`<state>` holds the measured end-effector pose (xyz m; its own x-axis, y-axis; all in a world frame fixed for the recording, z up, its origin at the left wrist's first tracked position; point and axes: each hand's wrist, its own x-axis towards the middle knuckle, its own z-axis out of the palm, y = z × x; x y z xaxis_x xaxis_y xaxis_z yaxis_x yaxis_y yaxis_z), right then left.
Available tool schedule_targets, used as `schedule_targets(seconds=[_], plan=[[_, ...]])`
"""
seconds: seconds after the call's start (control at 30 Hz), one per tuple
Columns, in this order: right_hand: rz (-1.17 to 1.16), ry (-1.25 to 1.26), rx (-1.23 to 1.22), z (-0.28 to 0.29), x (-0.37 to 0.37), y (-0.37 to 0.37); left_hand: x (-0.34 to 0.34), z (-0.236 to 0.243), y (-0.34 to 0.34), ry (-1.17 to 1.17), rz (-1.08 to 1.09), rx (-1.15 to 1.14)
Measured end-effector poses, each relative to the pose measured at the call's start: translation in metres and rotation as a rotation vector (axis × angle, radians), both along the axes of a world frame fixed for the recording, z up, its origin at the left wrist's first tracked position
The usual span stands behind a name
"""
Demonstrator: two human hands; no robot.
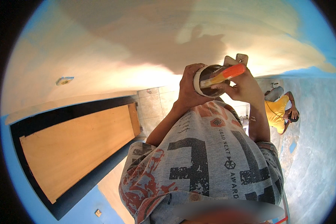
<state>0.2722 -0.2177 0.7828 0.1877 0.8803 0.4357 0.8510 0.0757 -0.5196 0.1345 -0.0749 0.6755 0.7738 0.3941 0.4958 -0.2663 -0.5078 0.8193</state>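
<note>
My left hand [187, 84] is closed round a round, pale-rimmed container [196, 83] held at chest height. My right hand [246, 87] grips a paintbrush with a red-orange handle [233, 70], its bristle end angled down into the container and its fingers bent round the handle. The inside of the container is dark and partly hidden by the brush and fingers. A broad painted surface [112, 52], cream with blue patches, spans the top of the view, with my shadow on it.
A person in a yellow shirt [272, 114] is bent low at the right beside a mottled pale-blue wall [315, 138]. A wooden door [76, 143] with a dark frame is at the left. Tiles [149, 106] show behind me. A small wall fitting [64, 80] is at upper left.
</note>
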Motion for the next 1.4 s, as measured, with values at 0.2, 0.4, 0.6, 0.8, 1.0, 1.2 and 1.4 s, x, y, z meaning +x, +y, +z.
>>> schedule_targets(seconds=[0.2, 0.4, 0.6, 0.8, 1.0, 1.2, 1.4], plan=[[-0.170, 0.272, 0.179, -0.010, 0.003, -0.018, 0.001, -0.003, -0.005, -0.007, -0.006, -0.115], [-0.262, 0.761, 0.551, -0.034, 0.003, -0.032, -0.001, 0.006, -0.011, 0.107, 0.036, -0.134], [-0.554, 1.023, 0.751, -0.048, -0.015, -0.036, -0.001, 0.012, -0.017, 0.156, 0.064, -0.127], [-0.571, 0.883, 0.711, -0.046, -0.020, -0.042, 0.003, 0.014, -0.022, 0.147, 0.088, -0.134], [-0.406, 0.959, 0.867, -0.064, -0.026, -0.048, 0.007, 0.020, -0.023, 0.128, 0.092, -0.128], [-0.299, 0.844, 0.763, -0.057, -0.030, -0.050, 0.012, 0.027, -0.026, 0.163, 0.099, -0.147], [-0.277, 0.210, 0.416, -0.035, -0.017, -0.065, 0.012, 0.021, -0.026, 0.171, 0.098, -0.182]])
